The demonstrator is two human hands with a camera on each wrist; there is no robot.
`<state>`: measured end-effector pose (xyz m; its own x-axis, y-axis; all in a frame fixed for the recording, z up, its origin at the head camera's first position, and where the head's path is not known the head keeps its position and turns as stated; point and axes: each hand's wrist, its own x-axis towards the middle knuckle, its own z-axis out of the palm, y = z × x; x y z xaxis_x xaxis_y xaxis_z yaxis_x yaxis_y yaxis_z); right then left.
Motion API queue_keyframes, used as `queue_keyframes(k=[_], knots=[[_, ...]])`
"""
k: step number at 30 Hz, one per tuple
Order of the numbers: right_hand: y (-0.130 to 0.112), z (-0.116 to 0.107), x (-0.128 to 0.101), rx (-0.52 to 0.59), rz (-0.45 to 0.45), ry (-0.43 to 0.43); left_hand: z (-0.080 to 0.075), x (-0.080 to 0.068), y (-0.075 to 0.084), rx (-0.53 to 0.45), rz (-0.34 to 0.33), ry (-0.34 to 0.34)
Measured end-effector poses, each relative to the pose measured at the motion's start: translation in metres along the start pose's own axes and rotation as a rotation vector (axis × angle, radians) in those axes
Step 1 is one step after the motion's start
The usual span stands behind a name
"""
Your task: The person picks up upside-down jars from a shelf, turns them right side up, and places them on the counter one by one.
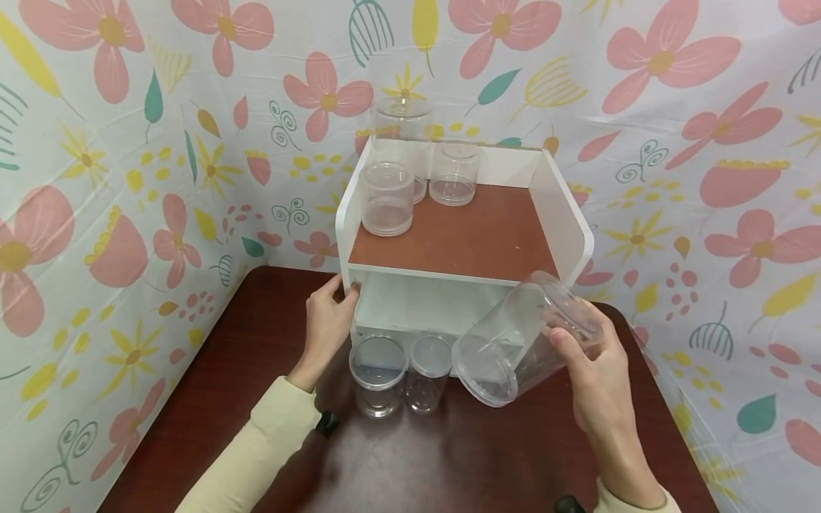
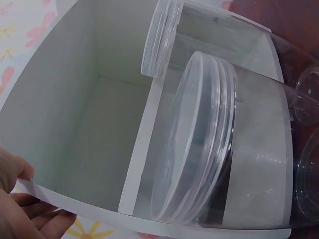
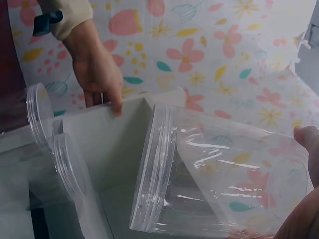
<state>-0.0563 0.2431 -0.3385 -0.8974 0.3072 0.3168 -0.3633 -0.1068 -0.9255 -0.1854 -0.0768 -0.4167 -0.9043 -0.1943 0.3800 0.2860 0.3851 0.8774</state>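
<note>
The right hand (image 1: 593,370) holds a big jar (image 1: 522,338) tilted on its side, lid end toward the lower shelf opening, fingers (image 1: 564,342) curled round its base end. The jar is clear plastic, lidded, with nothing visible inside. The left hand (image 1: 328,320) grips the left wall of the white rack (image 1: 561,214), fingers pinching its front edge. Two small clear lidded jars (image 1: 378,374) stand on the bench (image 1: 244,370) just before the rack, both looking empty. Three more clear jars (image 1: 387,198) stand at the back left of the rack's brown top shelf.
</note>
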Motion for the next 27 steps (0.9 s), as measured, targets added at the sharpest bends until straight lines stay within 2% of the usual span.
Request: queue_keyframes(k=[11,21,24,27], knots=[[0.009,0.003,-0.005,-0.047,0.059,0.007,-0.002,0.002,-0.001,0.008,-0.001,-0.008],[0.016,0.006,-0.009,-0.124,0.102,0.005,-0.007,-0.005,0.005,-0.029,-0.010,-0.090],[0.018,0.007,-0.010,-0.129,0.114,0.005,-0.007,-0.009,0.008,-0.053,0.010,-0.070],[0.020,0.008,-0.011,-0.126,0.114,0.001,-0.007,-0.014,0.010,-0.072,0.074,0.000]])
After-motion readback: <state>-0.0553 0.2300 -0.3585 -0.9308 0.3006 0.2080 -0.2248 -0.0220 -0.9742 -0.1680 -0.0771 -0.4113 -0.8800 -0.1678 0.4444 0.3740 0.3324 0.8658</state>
